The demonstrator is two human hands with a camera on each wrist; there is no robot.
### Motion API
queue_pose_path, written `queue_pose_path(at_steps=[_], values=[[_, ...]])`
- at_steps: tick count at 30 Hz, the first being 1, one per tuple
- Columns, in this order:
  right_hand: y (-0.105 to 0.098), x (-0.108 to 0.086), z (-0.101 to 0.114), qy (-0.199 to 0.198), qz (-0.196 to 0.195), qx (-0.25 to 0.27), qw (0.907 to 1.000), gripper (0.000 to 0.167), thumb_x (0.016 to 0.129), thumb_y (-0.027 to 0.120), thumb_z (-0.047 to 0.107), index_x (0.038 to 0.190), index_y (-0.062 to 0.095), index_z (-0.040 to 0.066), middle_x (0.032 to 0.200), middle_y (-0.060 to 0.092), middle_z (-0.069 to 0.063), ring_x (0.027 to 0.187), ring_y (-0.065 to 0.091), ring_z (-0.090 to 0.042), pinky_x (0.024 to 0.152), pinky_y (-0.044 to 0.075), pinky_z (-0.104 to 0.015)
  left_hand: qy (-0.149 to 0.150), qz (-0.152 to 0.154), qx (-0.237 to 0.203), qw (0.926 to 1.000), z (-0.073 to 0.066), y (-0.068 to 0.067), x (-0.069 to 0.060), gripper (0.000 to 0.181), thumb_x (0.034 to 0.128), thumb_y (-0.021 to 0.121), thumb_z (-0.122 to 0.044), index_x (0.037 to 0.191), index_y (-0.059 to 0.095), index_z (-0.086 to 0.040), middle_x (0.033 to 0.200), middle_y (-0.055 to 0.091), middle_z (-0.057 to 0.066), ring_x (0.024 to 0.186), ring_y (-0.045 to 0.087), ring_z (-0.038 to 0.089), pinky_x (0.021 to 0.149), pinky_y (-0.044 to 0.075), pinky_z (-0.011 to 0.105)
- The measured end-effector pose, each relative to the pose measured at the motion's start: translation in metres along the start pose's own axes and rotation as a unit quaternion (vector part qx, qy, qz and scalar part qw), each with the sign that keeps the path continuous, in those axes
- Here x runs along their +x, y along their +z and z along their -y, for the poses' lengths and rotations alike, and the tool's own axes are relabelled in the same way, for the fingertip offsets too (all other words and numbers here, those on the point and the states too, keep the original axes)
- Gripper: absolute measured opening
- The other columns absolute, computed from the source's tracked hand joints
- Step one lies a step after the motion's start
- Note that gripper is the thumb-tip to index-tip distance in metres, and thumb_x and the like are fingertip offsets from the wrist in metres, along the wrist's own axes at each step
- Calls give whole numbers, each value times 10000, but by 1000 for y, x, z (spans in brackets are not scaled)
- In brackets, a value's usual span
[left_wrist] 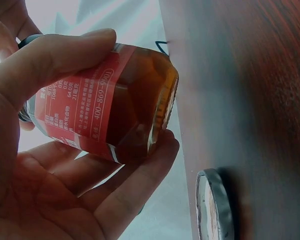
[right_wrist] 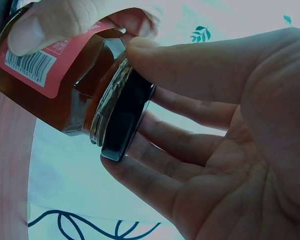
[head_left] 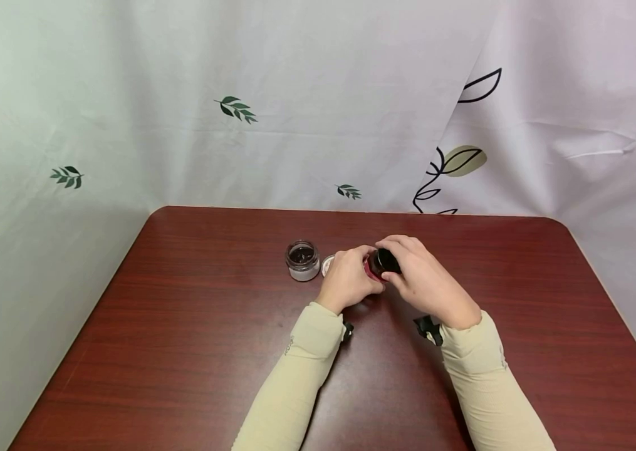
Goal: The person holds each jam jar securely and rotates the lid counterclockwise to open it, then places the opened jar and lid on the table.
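Note:
A faceted glass jar (left_wrist: 140,105) with amber contents and a red label is held tilted off the table between the hands. My left hand (head_left: 346,279) grips the jar's body, thumb across the label. My right hand (head_left: 427,279) holds the jar's black lid (right_wrist: 126,115), thumb on one side and fingers round the other edge. The lid sits at the jar's mouth; whether it is tight or loose I cannot tell. In the head view the hands cover much of the jar (head_left: 370,270).
An open glass jar (head_left: 303,274) with dark contents stands just left of my left hand. Between them lies a loose lid (head_left: 326,266), partly hidden by that hand. The brown wooden table (head_left: 182,326) meets a white patterned curtain (head_left: 295,156) behind.

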State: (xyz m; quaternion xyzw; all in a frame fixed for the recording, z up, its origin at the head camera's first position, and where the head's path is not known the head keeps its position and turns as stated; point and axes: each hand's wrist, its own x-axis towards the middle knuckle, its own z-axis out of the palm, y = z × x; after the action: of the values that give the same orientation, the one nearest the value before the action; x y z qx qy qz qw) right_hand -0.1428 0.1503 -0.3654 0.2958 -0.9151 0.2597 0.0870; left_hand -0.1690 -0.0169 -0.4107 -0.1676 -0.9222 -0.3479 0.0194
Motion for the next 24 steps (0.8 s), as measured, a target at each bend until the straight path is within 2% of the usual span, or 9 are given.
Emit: queue_pose_path(at_steps=[12,24], values=[[-1,0,-1,-78,-52,43,9999,467,817,735,-97,1258,582,-96,1265,575,-226,1221,512,-396,1071,386,-506,-53,70,3,10000,0,1,0,607,655,906,-202,1214,697,-93,997,732,-6,864,664,139,784,528,267],[-3,-1,0,-49,-91,74,9999,473,807,742,-93,1252,579,-96,1272,566,-219,1215,508,-378,1068,385,-489,-91,59,-97,9999,1,0,1,593,649,913,-192,1196,702,-101,970,728,-25,832,650,122,767,521,264]])
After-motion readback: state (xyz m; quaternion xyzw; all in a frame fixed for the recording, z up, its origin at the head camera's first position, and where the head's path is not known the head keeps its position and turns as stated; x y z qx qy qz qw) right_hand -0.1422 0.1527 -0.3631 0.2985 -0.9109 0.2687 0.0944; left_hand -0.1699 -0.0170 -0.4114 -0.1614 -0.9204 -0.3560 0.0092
